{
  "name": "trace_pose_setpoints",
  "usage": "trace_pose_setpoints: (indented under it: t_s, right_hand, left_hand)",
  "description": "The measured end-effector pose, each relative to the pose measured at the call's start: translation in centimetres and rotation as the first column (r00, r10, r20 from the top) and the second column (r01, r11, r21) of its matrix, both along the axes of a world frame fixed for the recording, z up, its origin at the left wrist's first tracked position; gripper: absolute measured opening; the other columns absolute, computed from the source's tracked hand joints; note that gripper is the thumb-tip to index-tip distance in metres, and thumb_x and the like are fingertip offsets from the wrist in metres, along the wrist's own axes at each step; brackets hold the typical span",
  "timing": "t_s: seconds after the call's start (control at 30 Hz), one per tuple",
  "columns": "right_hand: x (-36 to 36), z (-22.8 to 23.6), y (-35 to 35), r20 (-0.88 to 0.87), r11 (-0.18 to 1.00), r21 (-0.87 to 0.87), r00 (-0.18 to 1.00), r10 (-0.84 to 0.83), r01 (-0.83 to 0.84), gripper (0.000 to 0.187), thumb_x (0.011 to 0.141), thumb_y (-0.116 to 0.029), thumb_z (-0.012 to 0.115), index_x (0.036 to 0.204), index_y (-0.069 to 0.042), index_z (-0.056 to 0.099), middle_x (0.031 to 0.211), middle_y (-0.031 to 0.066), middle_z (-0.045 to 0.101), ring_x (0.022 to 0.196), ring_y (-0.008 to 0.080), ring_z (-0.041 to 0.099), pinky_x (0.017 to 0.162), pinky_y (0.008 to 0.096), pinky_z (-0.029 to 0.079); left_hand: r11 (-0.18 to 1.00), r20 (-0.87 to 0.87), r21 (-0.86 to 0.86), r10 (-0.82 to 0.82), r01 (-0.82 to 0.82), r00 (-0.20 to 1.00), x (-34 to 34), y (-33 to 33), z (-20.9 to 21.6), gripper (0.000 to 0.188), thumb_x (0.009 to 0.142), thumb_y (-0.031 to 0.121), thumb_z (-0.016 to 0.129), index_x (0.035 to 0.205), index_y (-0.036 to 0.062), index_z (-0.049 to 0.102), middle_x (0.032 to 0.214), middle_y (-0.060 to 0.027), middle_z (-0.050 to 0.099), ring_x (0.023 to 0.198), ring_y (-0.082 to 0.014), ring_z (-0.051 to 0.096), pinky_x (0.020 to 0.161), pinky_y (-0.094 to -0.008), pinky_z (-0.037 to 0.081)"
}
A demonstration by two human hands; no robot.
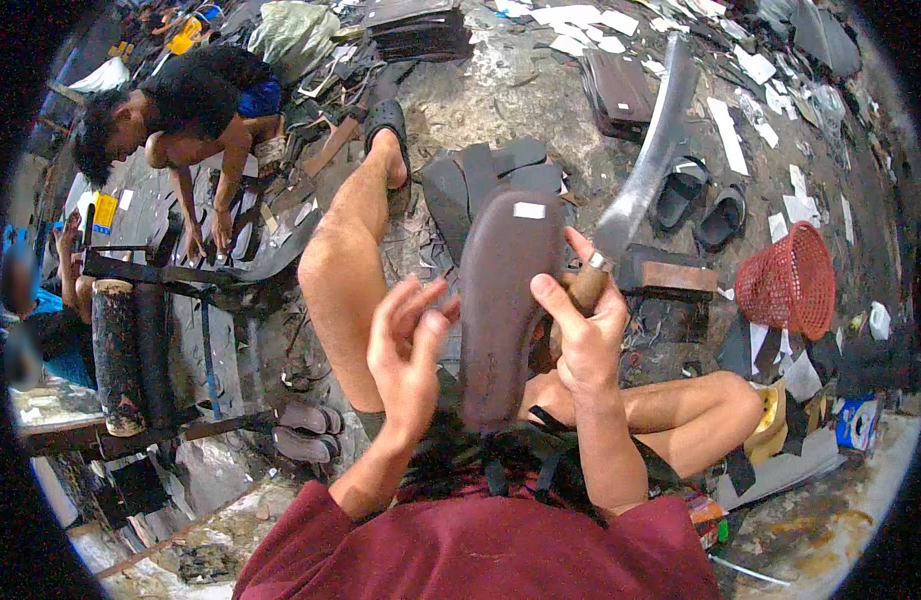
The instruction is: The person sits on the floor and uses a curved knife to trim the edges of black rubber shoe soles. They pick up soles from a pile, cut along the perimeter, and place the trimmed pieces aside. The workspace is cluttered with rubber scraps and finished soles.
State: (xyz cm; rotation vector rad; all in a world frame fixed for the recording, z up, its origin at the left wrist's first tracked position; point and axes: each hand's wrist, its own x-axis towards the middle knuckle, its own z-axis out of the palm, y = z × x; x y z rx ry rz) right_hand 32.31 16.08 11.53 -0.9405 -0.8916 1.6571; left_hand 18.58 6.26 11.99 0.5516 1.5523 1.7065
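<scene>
A dark brown shoe sole (506, 310) with a small white label near its far end stands in front of my lap. My right hand (591, 340) is closed round the wooden handle of a long, curved knife (646, 175). Its thumb reaches to the sole's right edge, and whether its hidden fingers also grip the sole cannot be seen. The blade points up and away to the right. Beside the sole's left edge, my left hand (406, 350) is open, fingers apart and slightly curled, with nothing in it. Flat black cut pieces (471, 180) lie on the floor beyond the sole.
A reddish sharpening block (679, 278), black sandals (681, 195) and a red basket (796, 280) are at my right. Brown sheets are stacked (618, 95) farther off. At left a co-worker (196, 110) bends over dark soles, near a round log (119, 355). Scraps litter the floor.
</scene>
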Motion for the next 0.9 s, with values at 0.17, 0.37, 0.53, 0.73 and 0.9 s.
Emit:
trace_pose_setpoints:
  t_s: [0.17, 0.37, 0.53, 0.73, 0.9]
  right_hand:
    - [-1.0, 0.9, 0.1, 0.065, 0.994, 0.11, 0.998, -0.024, 0.016, 0.06, 0.087, -0.005, 0.077, 0.142, -0.002, 0.052, 0.115, 0.0101, 0.068, 0.102, 0.0163, 0.064, 0.092, 0.0312, 0.051]
    - [-1.4, -0.4, 0.4, 0.028, 0.996, -0.072, 0.999, 0.046, -0.044, 0.046, 0.095, -0.024, 0.07, 0.137, -0.009, 0.057, 0.099, 0.0074, 0.071, 0.079, 0.0146, 0.066, 0.068, 0.0298, 0.053]
    - [-0.7, -11.6, 5.4, 0.202, 0.981, -0.184, 0.979, -0.019, 0.057, 0.016, 0.093, -0.015, 0.068, 0.103, -0.009, 0.057, 0.081, 0.0039, 0.061, 0.065, 0.0137, 0.061, 0.051, 0.0277, 0.048]
    - [-2.8, -25.6, 2.7, 0.925, 0.984, 0.173, 0.349, -0.15, -0.036, 0.062, 0.064, -0.033, 0.089, 0.107, -0.003, 0.056, 0.106, 0.017, 0.06, 0.103, 0.0356, 0.06, 0.087, 0.0483, 0.049]
    - [-4.2, -25.5, 0.3, 0.989, 0.984, 0.141, 0.058, -0.135, -0.111, 0.065, 0.065, -0.038, 0.086, 0.112, -0.005, 0.055, 0.12, 0.0164, 0.056, 0.115, 0.0387, 0.054, 0.092, 0.0491, 0.049]
  left_hand:
    - [0.974, -0.744, -0.132, -0.219, 0.183, 0.632, 2.6, -1.8, 0.5, 0.109, 0.067, 0.018, 0.093, 0.152, -0.0059, 0.029, 0.148, -0.0241, 0.045, 0.138, -0.0316, 0.046, 0.112, -0.0391, 0.039]
    - [0.998, -0.831, 0.047, 0.064, -0.044, 0.553, -2.0, -4.4, 0.5, 0.09, 0.071, 0.009, 0.081, 0.148, -0.0059, 0.037, 0.139, -0.0232, 0.051, 0.126, -0.0338, 0.054, 0.106, -0.0399, 0.043]
    - [0.698, -0.538, 0.218, 0.669, -0.682, 0.513, -17.2, -13.8, -6.9, 0.068, 0.083, 0.005, 0.07, 0.144, -0.0058, 0.044, 0.141, -0.0144, 0.053, 0.123, -0.0225, 0.053, 0.106, -0.0316, 0.04]
    - [-0.295, -0.88, -0.444, 0.32, -0.846, 0.35, -20.9, -30.5, -28.1, 0.081, 0.071, 0.048, 0.079, 0.136, 0.0051, 0.057, 0.121, -0.0266, 0.065, 0.116, -0.0438, 0.059, 0.101, -0.0511, 0.046]
    - [-0.328, -0.801, -0.592, 0.341, -0.736, 0.493, -21.3, -36.7, -35.1, 0.071, 0.073, 0.047, 0.078, 0.132, 0.0115, 0.06, 0.121, -0.0239, 0.064, 0.117, -0.0418, 0.058, 0.097, -0.0528, 0.049]
